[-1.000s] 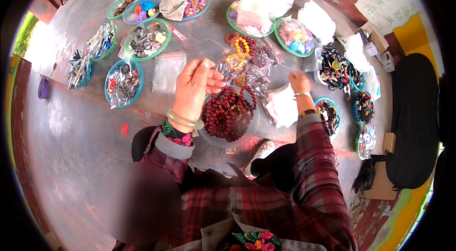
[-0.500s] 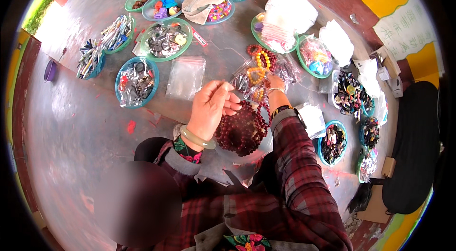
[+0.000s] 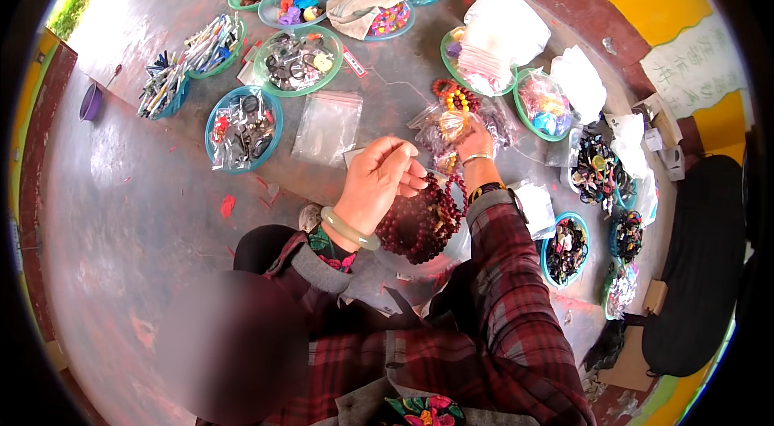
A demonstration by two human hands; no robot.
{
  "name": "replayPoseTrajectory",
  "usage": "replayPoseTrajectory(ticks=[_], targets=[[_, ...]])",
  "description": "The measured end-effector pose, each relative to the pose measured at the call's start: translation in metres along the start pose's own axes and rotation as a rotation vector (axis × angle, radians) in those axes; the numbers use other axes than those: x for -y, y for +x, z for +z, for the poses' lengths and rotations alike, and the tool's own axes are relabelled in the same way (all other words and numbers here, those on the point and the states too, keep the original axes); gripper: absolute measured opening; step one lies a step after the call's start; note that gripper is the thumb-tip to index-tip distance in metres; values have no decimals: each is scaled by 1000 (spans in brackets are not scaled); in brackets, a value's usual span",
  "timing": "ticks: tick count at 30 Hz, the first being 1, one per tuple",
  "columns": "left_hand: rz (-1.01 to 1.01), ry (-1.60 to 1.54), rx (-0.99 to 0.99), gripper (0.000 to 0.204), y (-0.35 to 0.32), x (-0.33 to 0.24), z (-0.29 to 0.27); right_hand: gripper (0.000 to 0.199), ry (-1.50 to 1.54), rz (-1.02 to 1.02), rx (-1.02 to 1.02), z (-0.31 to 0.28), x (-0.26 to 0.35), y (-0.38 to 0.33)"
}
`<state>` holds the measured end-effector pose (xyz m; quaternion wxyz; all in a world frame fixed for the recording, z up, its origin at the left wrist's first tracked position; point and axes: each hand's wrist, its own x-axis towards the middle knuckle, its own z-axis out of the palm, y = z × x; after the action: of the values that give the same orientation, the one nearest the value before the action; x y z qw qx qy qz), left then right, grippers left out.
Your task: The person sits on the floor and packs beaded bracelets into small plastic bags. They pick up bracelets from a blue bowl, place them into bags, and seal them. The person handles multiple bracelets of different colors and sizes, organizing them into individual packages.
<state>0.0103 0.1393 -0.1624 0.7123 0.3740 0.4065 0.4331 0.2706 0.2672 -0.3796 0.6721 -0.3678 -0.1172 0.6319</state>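
My left hand (image 3: 380,184), with a pale bangle at the wrist, is closed in a pinch above a heap of dark red bead strands (image 3: 413,239). Whatever its fingertips hold is too small to make out. The strands lie in a translucent bowl (image 3: 461,242) close to my body. Beyond the bowl, my right hand (image 3: 476,142) is closed on a clear plastic bag (image 3: 453,124) with yellow-orange beads showing in it; its fingertips are partly hidden. Yellow and dark red bead strings (image 3: 457,98) lie just past that hand, among more clear bags.
Flat clear bags (image 3: 328,126) lie left of my hands. Basins of packaged items (image 3: 280,129), pens (image 3: 242,43) and small goods stand at the far left. A basin with a white sack (image 3: 504,27) is at the far right; baskets of hair ties (image 3: 587,247) line the right side.
The view has shifted slightly, so most things sit further right. My right hand now covers part of the bagged yellow beads. My left hand keeps its pinch over the red strands.
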Motion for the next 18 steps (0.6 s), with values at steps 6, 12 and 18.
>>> replayPoseTrajectory(ticks=[6,12,18], targets=[[-21,14,-16,20,0,4,-3,38,158,123,213,53,57,-55],[-132,-298,-234,26,8,45,5,43,95,-59,288,111,100,-152],[-357,-641,197,17,2,86,24,45,187,-57,327,103,91,-226]])
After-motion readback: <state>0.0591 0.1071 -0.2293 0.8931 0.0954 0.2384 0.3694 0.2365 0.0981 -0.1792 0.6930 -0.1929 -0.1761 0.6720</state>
